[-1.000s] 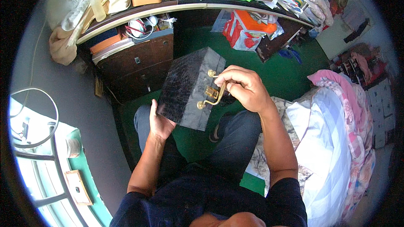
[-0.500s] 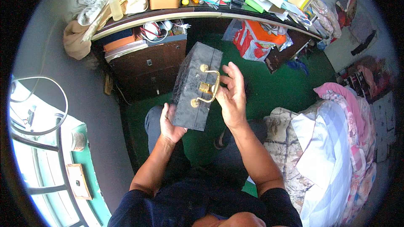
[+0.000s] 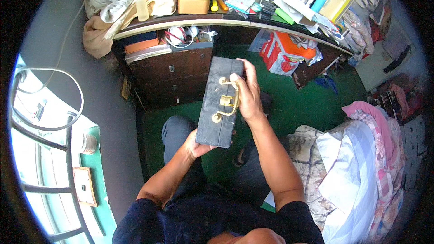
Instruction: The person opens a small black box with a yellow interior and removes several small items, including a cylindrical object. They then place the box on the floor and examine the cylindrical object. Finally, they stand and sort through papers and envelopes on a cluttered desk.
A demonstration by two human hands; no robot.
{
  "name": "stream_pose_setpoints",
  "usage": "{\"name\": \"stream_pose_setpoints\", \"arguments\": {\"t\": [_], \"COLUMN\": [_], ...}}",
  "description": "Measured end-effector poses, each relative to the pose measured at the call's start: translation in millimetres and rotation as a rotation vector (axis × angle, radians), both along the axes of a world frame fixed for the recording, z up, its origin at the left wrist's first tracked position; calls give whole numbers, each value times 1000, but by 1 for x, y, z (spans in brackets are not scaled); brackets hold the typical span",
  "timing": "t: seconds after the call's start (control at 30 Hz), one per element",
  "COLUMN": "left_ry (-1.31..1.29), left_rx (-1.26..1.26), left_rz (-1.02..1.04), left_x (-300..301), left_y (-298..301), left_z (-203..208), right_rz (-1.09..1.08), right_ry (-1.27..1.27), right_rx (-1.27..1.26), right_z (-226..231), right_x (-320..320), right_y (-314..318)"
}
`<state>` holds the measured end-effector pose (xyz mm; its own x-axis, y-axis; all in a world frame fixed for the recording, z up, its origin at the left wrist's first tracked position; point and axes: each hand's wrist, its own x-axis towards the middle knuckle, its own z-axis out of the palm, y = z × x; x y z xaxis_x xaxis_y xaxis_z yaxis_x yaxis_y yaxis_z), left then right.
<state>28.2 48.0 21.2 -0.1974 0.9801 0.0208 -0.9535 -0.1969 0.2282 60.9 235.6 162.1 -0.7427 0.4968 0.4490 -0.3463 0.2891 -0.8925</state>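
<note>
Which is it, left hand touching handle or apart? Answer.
Apart. The head view shows the left hand at the near end of the case, black surface separating it from the handle.

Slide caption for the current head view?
Left hand at its near end, right hand along its side, a black case shows its golden handle to the camera.

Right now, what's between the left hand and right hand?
The black case, as the head view shows: the left hand is at its lower end, the right hand at its upper right side.
</note>
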Motion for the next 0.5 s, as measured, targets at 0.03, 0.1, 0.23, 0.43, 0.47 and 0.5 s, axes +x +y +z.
{"name": "stream_pose_setpoints", "arguments": {"t": [0.03, 0.1, 0.23, 0.43, 0.47, 0.5], "left_ry": [-10, -109, 29, 155, 181, 208], "left_rx": [78, 274, 245, 24, -22, -63], "left_rz": [-5, -7, 408, 607, 637, 661], "left_x": [-2, 3, 6, 9, 9, 9], "left_y": [2, 5, 6, 7, 7, 7], "left_z": [0, 29, 26, 13, 11, 10], "right_rz": [-23, -59, -99, -136, -119, -107], "right_ry": [-32, -65, -185, -315, -320, -324], "right_rx": [56, 233, 456, 664, 669, 678], "right_z": [0, -4, -8, -18, -20, -18], "right_x": [-4, -8, -13, -25, -27, -28], "right_y": [-6, -14, -37, -49, -51, -51]}}
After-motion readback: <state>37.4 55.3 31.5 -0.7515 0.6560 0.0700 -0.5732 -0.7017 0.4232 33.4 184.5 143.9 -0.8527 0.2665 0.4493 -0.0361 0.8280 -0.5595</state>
